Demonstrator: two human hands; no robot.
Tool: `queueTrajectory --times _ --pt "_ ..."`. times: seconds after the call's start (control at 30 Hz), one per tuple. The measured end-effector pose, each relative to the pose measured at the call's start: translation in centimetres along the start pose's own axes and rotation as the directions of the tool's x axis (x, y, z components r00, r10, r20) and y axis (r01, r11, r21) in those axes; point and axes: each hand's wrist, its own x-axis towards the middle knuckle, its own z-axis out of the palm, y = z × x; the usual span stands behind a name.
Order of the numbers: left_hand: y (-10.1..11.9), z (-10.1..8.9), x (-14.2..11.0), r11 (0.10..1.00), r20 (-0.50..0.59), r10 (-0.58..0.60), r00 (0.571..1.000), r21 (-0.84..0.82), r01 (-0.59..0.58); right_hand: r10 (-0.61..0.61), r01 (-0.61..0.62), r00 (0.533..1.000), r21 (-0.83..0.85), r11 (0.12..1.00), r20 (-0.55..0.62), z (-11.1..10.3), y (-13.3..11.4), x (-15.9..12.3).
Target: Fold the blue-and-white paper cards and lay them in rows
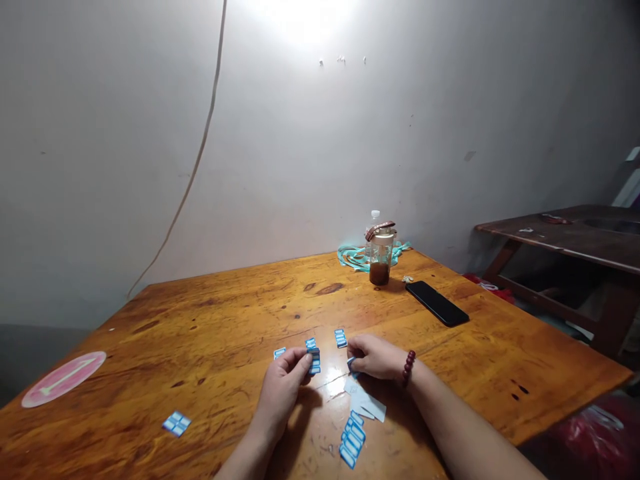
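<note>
My left hand (pixel 284 383) pinches a small blue-and-white sticker sheet (pixel 315 362) between thumb and fingers, above the table. To its right, my right hand (pixel 373 355) is closed on a small blue-and-white sticker piece (pixel 351 363), mostly hidden by the fingers. Beyond the hands lie further blue-and-white sticker pieces, one beside the right fingers (pixel 340 338) and one partly behind the left hand (pixel 279 353). Nearer me, a longer sticker strip (pixel 353 440) lies beside several plain white paper slips (pixel 367 403). A separate sticker piece (pixel 177 423) rests off to the left.
The wooden table (pixel 225 320) meets a grey wall. At the back right stand a lidded cup of brown drink (pixel 380 263) and a clear bottle (pixel 375 215), by turquoise straps (pixel 353 257). A black phone (pixel 437 303) lies at right; a pink oval mark (pixel 65 379) is at left.
</note>
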Motion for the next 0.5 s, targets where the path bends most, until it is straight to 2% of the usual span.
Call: queueTrajectory --times 0.07,0.13,0.2,0.33,0.5 --pt "-0.2 0.0 0.1 1.0 0.008 -0.007 1.0 -0.011 0.007 -0.02 0.024 0.999 0.16 0.987 -0.029 0.2 -0.9 0.0" --pt "-0.4 0.1 0.1 1.0 0.017 -0.015 1.0 -0.024 0.015 -0.041 0.059 0.998 0.381 0.923 -0.054 0.6 -2.1 0.0" --pt "-0.5 0.3 0.0 0.999 0.028 -0.026 0.999 -0.032 0.027 -0.057 0.083 0.996 0.518 0.852 -0.065 1.2 -3.3 -0.1" --pt "-0.4 0.7 -0.1 1.0 0.053 -0.008 0.999 -0.019 0.009 -0.049 0.085 0.996 0.557 0.826 -0.079 2.7 -4.1 -0.1" --pt "-0.3 0.9 -0.3 1.0 0.067 -0.018 0.998 -0.013 0.019 0.03 -0.023 1.0 0.65 0.759 0.0 3.6 -3.6 0.2"
